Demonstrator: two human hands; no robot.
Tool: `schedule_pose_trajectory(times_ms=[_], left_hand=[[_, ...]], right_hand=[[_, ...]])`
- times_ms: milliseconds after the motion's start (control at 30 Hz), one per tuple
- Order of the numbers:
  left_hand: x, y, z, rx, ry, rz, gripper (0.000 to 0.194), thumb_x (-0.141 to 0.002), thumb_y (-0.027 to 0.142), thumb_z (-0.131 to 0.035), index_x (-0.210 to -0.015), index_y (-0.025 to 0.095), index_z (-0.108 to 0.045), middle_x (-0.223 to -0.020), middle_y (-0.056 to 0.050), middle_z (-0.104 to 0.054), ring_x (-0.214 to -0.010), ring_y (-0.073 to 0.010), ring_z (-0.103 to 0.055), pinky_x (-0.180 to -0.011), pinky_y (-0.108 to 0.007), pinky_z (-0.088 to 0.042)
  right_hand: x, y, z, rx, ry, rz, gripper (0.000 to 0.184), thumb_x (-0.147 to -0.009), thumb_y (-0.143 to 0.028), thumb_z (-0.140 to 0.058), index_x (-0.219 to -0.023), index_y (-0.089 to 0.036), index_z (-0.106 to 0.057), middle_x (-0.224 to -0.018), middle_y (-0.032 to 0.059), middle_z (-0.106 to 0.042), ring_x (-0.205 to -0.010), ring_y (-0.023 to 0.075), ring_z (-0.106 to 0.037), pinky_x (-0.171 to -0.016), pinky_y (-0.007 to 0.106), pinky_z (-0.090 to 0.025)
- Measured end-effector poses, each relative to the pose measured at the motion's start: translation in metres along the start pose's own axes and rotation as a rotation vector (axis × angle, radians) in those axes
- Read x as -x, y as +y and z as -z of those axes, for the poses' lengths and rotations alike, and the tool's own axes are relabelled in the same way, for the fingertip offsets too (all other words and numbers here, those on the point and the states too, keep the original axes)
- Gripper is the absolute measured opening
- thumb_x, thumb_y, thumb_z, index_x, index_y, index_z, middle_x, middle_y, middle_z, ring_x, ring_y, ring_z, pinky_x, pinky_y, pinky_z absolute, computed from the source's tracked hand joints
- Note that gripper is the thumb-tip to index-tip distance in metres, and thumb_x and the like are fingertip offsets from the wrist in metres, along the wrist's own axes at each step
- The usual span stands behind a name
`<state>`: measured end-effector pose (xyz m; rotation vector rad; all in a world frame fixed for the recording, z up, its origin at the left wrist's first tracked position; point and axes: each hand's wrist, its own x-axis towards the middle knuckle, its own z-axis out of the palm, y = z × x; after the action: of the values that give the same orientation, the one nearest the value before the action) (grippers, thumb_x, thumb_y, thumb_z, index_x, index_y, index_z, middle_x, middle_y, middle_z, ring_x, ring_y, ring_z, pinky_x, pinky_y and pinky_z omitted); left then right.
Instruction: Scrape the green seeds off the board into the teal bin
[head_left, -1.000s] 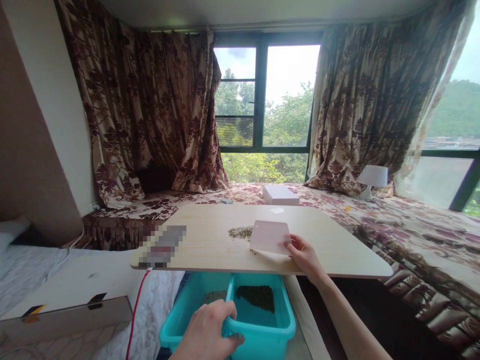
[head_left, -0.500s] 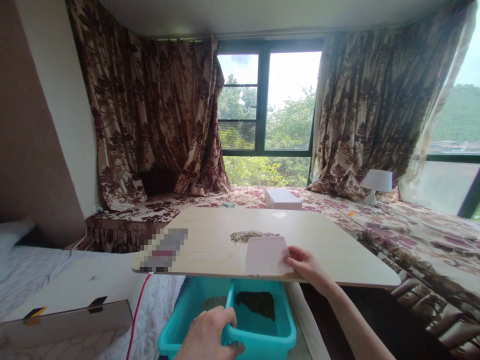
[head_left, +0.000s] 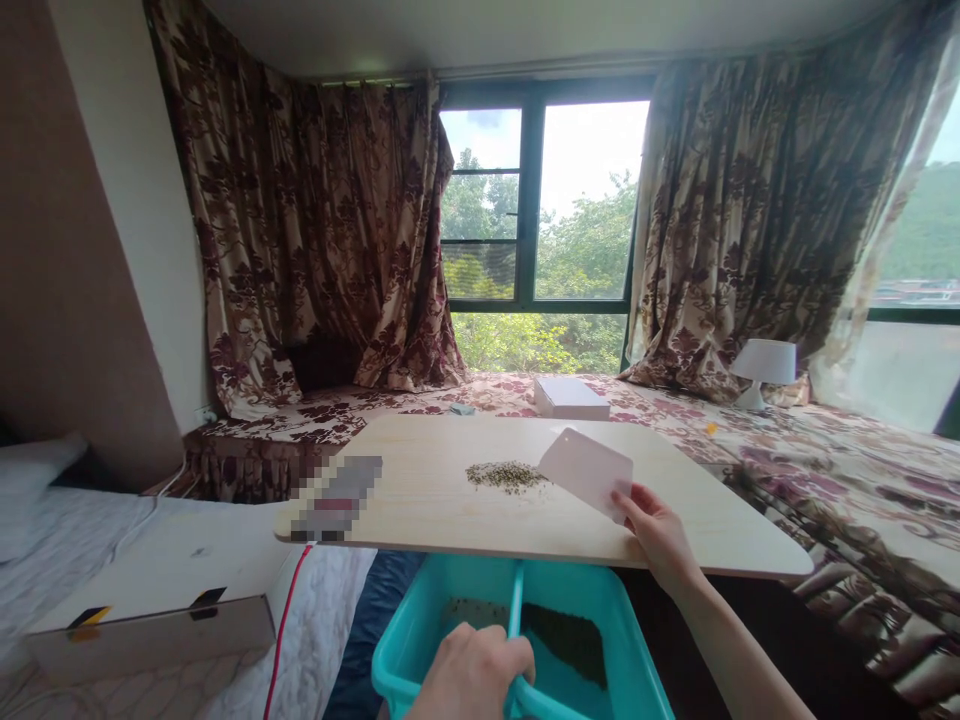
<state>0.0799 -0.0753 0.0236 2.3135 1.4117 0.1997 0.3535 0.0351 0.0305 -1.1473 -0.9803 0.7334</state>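
My right hand pinches a white plastic scraper by its lower right corner. The scraper is tilted above the light wooden tabletop, its left corner beside a loose heap of small greenish beans or seeds. Below the table's near edge, my left hand is closed around the central divider of a turquoise two-compartment bin. A dark mass of the same kind of grains lies in the right compartment. A thin scatter shows in the left one, partly behind my hand.
A blurred-out device with a red cable lies on the table's left end. A flat cardboard box rests on the bed at left. Beyond the table are a white box and a lamp on the window seat.
My right hand has lifted the scraper and swung it rightward, uncovering more of the heap. My left hand and the bin have shifted right in view, still together.
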Motion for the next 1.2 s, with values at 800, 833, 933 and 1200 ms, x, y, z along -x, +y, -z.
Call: schedule_pose_trajectory(times_ms=[800, 833, 933, 1200], left_hand=[[0.010, 0.030, 0.005, -0.061, 0.032, -0.112, 0.021, -0.078, 0.038, -0.072, -0.093, 0.026, -0.064, -0.093, 0.000, -0.065, -0.093, -0.0225, -0.057, -0.081, -0.030, -0.042], [0.009, 0.030, 0.005, -0.068, 0.031, -0.115, 0.020, -0.079, 0.037, -0.071, -0.094, 0.026, -0.063, -0.094, -0.001, -0.065, -0.094, -0.0229, -0.056, -0.081, -0.030, -0.042], [0.005, 0.030, 0.006, -0.089, 0.033, -0.130, 0.018, -0.081, 0.036, -0.070, -0.093, 0.024, -0.063, -0.095, -0.002, -0.064, -0.096, -0.0239, -0.056, -0.082, -0.031, -0.042], [0.001, 0.034, 0.013, -0.130, 0.041, -0.167, 0.016, -0.082, 0.036, -0.068, -0.091, 0.023, -0.063, -0.090, -0.003, -0.064, -0.092, -0.0254, -0.056, -0.082, -0.034, -0.042]], right_hand=[[-0.002, -0.002, 0.012, 0.474, -0.007, 0.051, 0.019, -0.060, -0.031, -0.063, -0.072, -0.017, -0.069, -0.071, 0.0073, -0.073, -0.068, 0.0224, -0.069, -0.050, 0.025, -0.049], [-0.001, -0.003, 0.011, 0.473, -0.010, 0.048, 0.019, -0.060, -0.031, -0.063, -0.072, -0.017, -0.069, -0.070, 0.0073, -0.073, -0.067, 0.0224, -0.069, -0.050, 0.025, -0.048], [0.004, -0.006, 0.008, 0.479, -0.020, 0.032, 0.020, -0.060, -0.031, -0.063, -0.072, -0.016, -0.069, -0.070, 0.0078, -0.073, -0.066, 0.0225, -0.068, -0.049, 0.026, -0.048], [0.029, -0.015, -0.010, 0.392, -0.132, -0.017, 0.023, -0.058, -0.033, -0.065, -0.074, -0.017, -0.070, -0.075, 0.0067, -0.074, -0.069, 0.0213, -0.067, -0.052, 0.026, -0.049]])
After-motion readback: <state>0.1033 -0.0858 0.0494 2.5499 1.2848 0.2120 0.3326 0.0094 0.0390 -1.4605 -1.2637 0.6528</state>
